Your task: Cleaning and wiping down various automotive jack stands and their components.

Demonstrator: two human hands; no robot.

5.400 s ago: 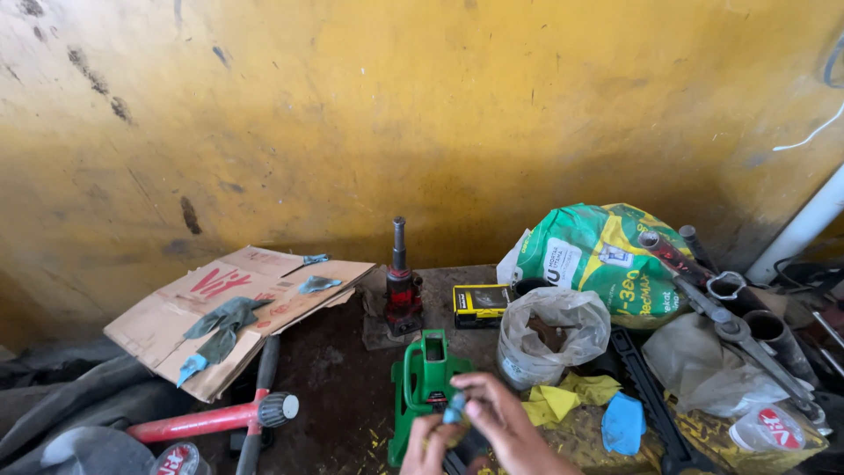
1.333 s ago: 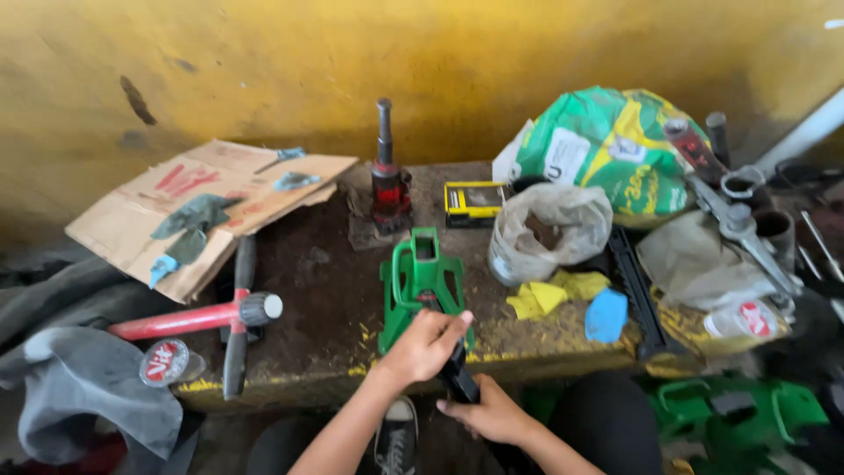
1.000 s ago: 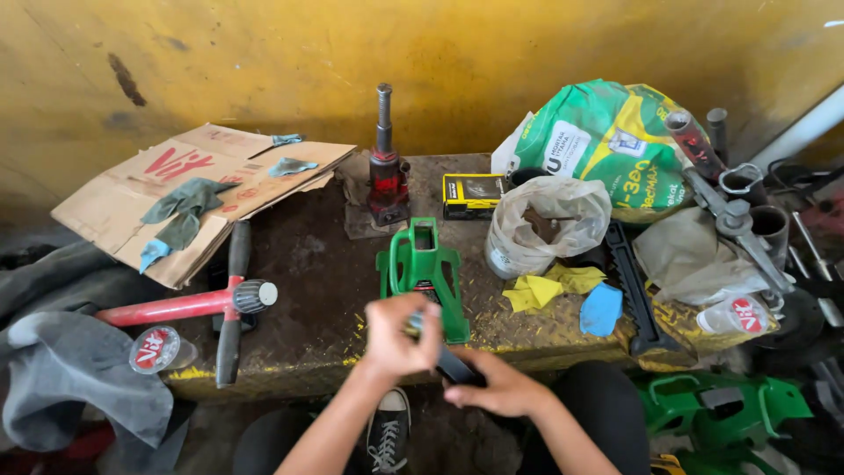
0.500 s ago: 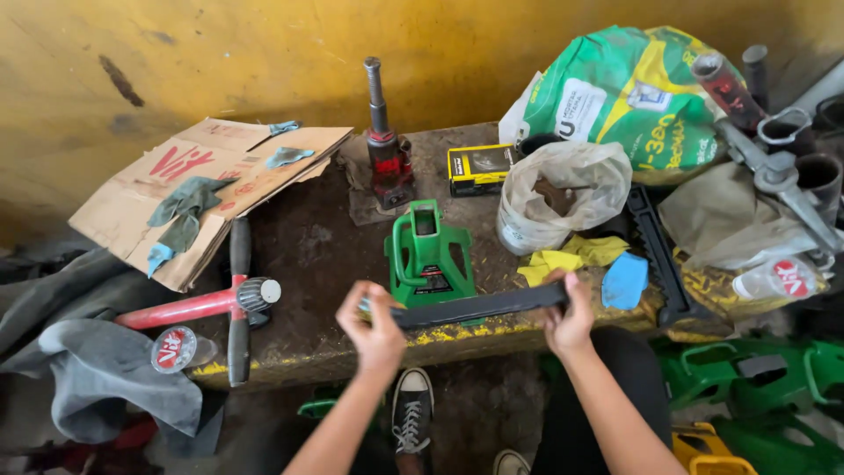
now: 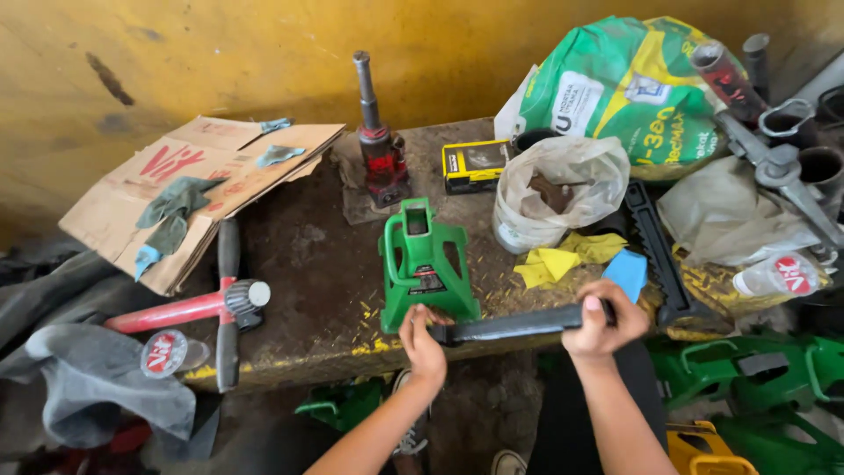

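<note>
Both hands grip one dark bar (image 5: pixel 514 325), which lies nearly level across the bench's front edge: the left hand (image 5: pixel 422 339) closes on its left end, just below the green stand (image 5: pixel 425 264), while the right hand (image 5: pixel 602 321) wraps its right end.

A flattened brown cardboard box (image 5: pixel 198 189) with red print lies at the surface's left edge, a small yellow-black box (image 5: pixel 476 164) near the back edge, and a bulging green-yellow sack (image 5: pixel 629 88) at the back right corner.
</note>
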